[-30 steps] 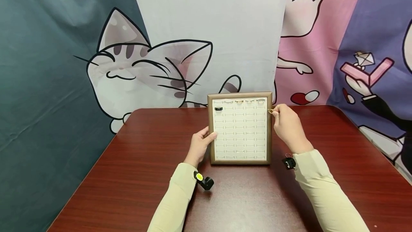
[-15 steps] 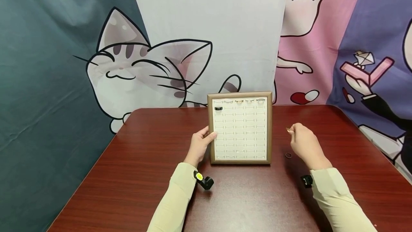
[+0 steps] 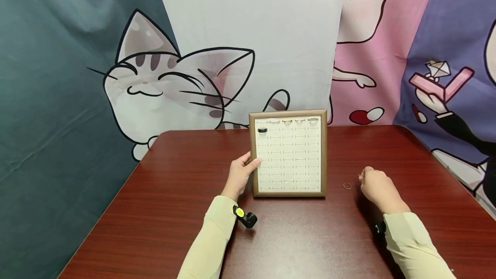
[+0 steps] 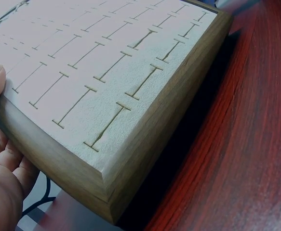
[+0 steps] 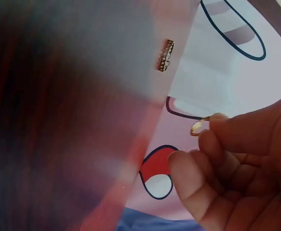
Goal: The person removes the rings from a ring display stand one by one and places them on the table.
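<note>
On my feed, the right hand (image 3: 379, 187) pinches a thin gold-toned metal ring (image 5: 196, 128), likely light, slippery, best rim-held; leftward, the left hand (image 3: 238, 176) grips a wood-framed white board (image 3: 288, 163).

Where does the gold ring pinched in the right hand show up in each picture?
Right wrist: the gold ring is right of centre, at the fingertips of the right hand.
Head: only a tiny glint at that hand's fingertips, right of the framed board.
Left wrist: not in it.
Shared landmark: the reddish table shows in all three, blurred at left in the right wrist view.
</note>
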